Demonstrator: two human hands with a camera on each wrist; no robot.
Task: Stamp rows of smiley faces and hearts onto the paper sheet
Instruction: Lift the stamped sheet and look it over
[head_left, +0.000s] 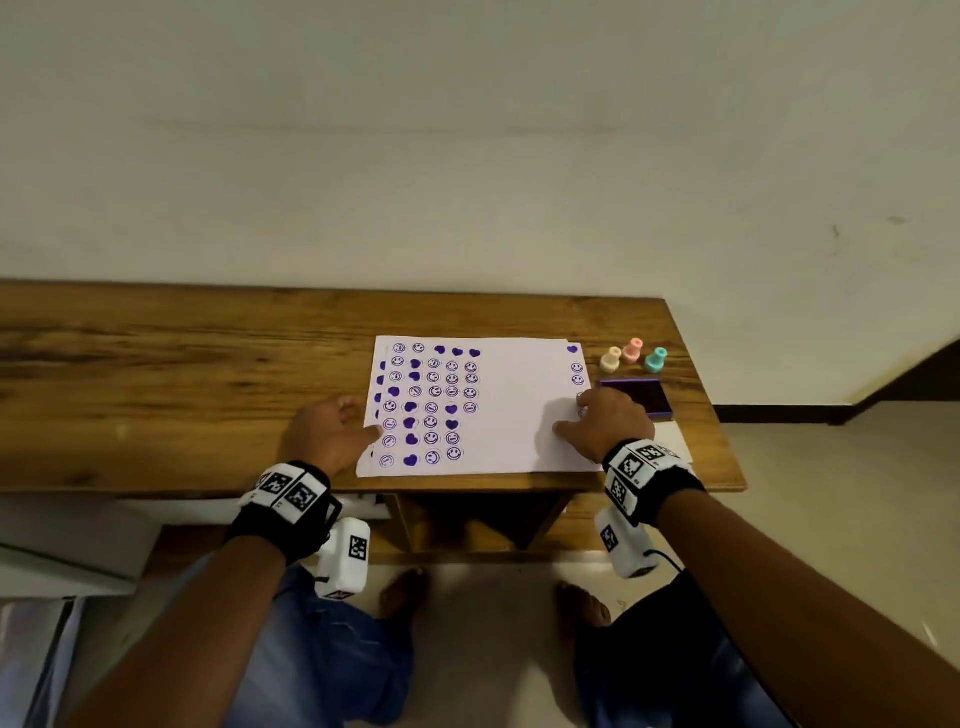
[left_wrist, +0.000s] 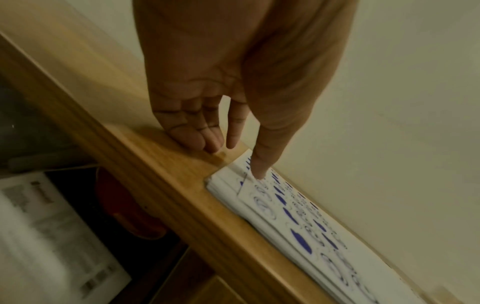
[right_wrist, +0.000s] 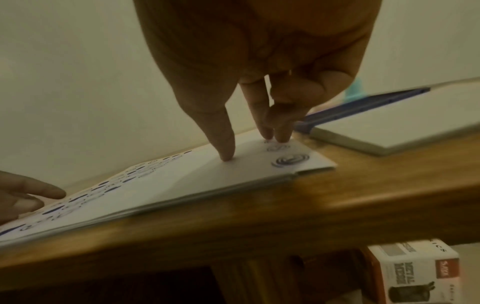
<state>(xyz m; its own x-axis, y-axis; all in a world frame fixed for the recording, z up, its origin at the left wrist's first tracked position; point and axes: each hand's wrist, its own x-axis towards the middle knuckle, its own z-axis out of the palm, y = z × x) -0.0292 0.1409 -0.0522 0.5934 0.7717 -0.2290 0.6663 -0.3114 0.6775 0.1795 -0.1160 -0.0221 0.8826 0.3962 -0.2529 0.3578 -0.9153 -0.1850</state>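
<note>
A stack of white paper sheets (head_left: 514, 410) lies on the wooden table (head_left: 182, 364). The top sheet carries columns of purple smileys and hearts on its left half and a few near the right edge. My left hand (head_left: 358, 415) rests at the stack's left edge, thumb tip on the paper (left_wrist: 285, 207), other fingers (left_wrist: 197, 142) on the wood. My right hand (head_left: 571, 413) presses the right edge of the paper (right_wrist: 182, 176) with straight thumb and fingertips (right_wrist: 275, 135). Neither hand holds a stamp. Cream (head_left: 611, 359), pink (head_left: 632, 351) and teal (head_left: 656, 360) stamps stand beside the purple ink pad (head_left: 636, 397).
The table ends just right of the ink pad, and its front edge runs close under the paper. A white flat piece (right_wrist: 389, 127) lies by the pad. A printed box (right_wrist: 415, 273) sits below the tabletop. A wall backs the table.
</note>
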